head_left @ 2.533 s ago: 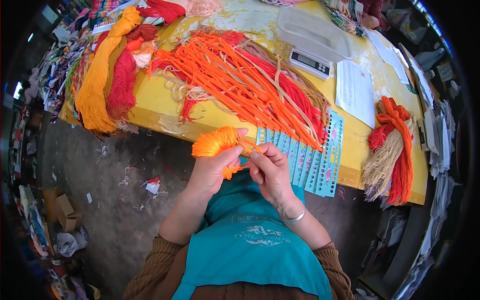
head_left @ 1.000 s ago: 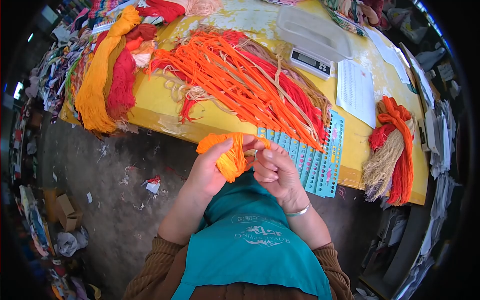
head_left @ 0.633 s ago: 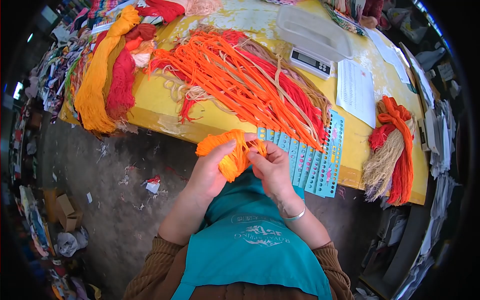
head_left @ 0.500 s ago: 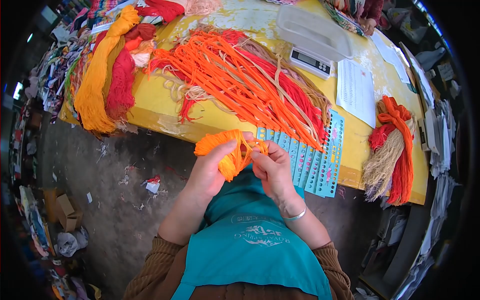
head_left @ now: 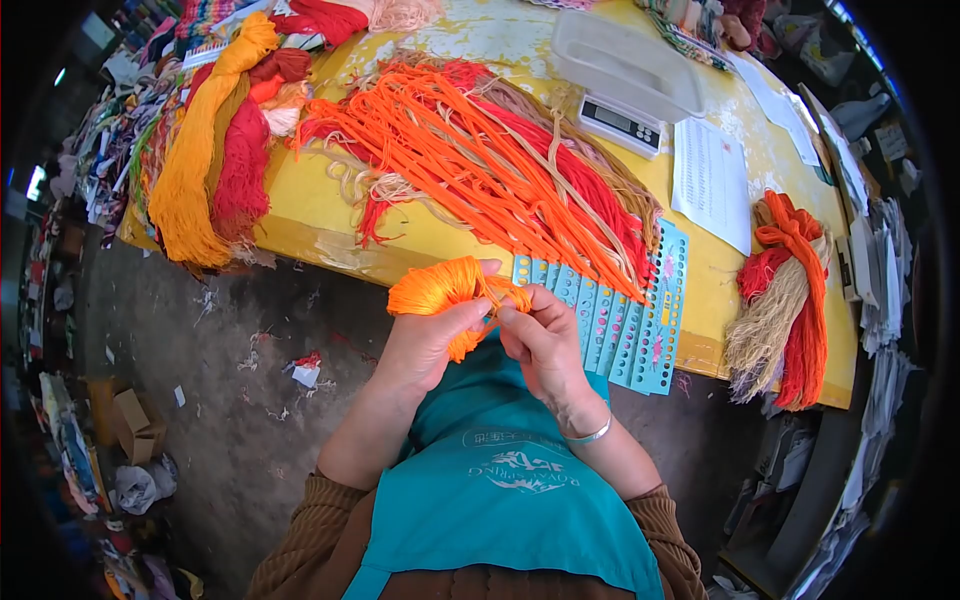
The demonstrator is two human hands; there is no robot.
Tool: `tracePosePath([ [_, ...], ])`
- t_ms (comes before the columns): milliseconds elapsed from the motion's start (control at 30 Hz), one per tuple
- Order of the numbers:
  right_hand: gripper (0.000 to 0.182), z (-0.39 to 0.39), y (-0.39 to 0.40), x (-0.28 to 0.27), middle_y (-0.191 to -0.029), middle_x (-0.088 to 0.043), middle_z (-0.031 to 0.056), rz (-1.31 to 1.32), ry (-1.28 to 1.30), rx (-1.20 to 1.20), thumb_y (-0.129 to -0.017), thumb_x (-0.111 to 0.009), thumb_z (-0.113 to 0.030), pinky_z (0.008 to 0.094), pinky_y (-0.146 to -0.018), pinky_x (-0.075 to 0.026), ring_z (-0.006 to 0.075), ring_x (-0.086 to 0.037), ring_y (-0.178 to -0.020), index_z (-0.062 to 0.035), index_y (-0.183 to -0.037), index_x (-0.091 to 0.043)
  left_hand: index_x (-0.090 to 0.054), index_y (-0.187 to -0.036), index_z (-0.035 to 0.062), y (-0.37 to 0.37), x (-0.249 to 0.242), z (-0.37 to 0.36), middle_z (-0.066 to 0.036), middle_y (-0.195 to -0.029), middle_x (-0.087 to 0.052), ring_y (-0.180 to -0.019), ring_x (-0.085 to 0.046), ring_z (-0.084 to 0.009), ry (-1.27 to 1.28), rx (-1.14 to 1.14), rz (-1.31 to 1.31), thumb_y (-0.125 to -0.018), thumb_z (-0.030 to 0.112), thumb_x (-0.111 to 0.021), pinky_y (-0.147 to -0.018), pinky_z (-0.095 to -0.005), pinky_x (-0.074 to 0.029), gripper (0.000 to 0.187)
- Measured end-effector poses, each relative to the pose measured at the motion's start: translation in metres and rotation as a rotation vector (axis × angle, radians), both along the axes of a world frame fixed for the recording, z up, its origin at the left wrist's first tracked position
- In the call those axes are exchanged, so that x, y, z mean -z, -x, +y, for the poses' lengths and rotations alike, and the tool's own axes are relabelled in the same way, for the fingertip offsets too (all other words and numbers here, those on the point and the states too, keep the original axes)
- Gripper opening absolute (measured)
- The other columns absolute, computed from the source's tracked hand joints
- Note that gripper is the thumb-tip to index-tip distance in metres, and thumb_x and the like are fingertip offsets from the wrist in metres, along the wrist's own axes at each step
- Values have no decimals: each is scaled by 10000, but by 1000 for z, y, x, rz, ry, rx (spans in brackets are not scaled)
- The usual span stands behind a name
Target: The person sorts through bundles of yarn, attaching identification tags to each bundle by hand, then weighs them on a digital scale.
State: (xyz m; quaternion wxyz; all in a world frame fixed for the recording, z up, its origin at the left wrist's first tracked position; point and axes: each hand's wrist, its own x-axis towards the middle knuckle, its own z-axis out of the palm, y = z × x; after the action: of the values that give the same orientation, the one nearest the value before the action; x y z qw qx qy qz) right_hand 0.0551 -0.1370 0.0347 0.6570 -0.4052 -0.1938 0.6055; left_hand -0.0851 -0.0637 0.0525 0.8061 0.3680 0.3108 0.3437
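Observation:
A bundled skein of orange thread (head_left: pixel 437 284) is held in front of my apron, at the near edge of the table. My left hand (head_left: pixel 437 343) is closed round it, thumb pressed on top. My right hand (head_left: pixel 545 335), with a bangle on the wrist, pinches the strands at the skein's right end between thumb and fingertips. Just beyond my hands, long orange and red threads (head_left: pixel 480 165) lie across the table, their near ends at a row of blue punched cards (head_left: pixel 672 300).
On the yellow table (head_left: pixel 330 215) stand a digital scale (head_left: pixel 620 124), a clear plastic tray (head_left: pixel 630 65) and a printed sheet (head_left: pixel 712 180). Yellow and red skeins (head_left: pixel 205 150) hang at left, an orange and beige bunch (head_left: pixel 790 300) at right. Another person's hand (head_left: pixel 735 32) shows at the far edge.
My left thumb has shifted right along the skein towards my right fingertips, and the skein has turned a little. The other person's hand has moved back slightly.

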Motion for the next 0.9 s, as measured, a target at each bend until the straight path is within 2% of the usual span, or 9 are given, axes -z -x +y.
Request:
tracePosePath([
  [300,119,2,-6,-14,-702,-563,-3,84,85,-108,-920,-608,-75,171,-481,-308,47,-475,-571,-39,-1029,-577,-566,-1240,-18,1,-5,-1,-77,-1045,-656,-916,-612,-118,-22,-4,24,-872,38,-637,-778,-253,-503,378],
  [400,99,5,-8,-14,-697,-576,20,-181,150,-123,-928,-620,-109,204,-488,-342,60,-498,-592,-20,-965,-602,-572,-1222,-17,4,-1,2,-70,-1055,-655,-974,-624,-149,-45,0,37,-872,39,-640,-810,-276,-515,361],
  [467,146,7,-16,-12,-680,-572,39,-811,-36,-247,-925,-641,-145,252,-520,-392,83,-493,-586,0,-915,-626,-568,-1217,-21,17,-4,8,-67,-1049,-657,-966,-628,-154,-143,77,163,-870,38,-643,-809,-288,-519,360],
  [533,179,9,-20,-39,-667,-554,58,-845,-48,-254,-933,-632,-170,287,-563,-424,103,-494,-606,6,-905,-643,-601,-1150,-32,33,-22,17,-69,-1017,-670,-943,-638,-161,-219,227,359,-843,7,-636,-830,-323,-523,311],
  [600,203,12,-25,-50,-716,-535,-21,-869,-177,-431,-973,-577,-159,235,-591,-390,69,-454,-654,28,-932,-645,-626,-1121,20,53,-34,28,23,-627,-510,-513,-466,-58,-62,361,-216,-885,73,-555,-482,-233,-364,252],
  [633,227,14,-25,-41,-683,-512,-37,-750,-285,-444,-983,-565,-184,224,-540,-355,51,-432,-607,16,-932,-658,-631,-1010,25,132,107,51,19,-664,-537,-588,-547,-83,508,420,-764,-836,40,-553,-506,-260,-435,192],
  [667,227,17,-25,-51,-683,-512,-37,-760,-289,-432,-983,-565,-184,224,-540,-355,51,-432,-607,16,-932,-658,-546,-910,76,129,65,51,30,-614,-469,-517,-482,-83,385,235,-938,-914,131,-486,-461,-244,-386,81],
  [733,231,22,-27,-84,-654,-487,-58,-380,-94,-717,-984,-568,-203,212,-479,-285,28,-378,-546,-5,-936,-676,-499,-817,96,143,-2,57,41,-524,-360,-423,-351,-54,310,-54,-1193,-1023,264,-382,-409,-219,-314,291],
  [900,246,52,-48,-152,-550,-461,-50,-272,-125,-617,-975,-562,-233,202,-411,-228,27,-344,-442,-30,-901,-678,-460,-768,109,309,91,85,59,-500,-283,-402,-273,-44,263,-631,-863,-1027,192,-377,-404,-204,-267,285],
])
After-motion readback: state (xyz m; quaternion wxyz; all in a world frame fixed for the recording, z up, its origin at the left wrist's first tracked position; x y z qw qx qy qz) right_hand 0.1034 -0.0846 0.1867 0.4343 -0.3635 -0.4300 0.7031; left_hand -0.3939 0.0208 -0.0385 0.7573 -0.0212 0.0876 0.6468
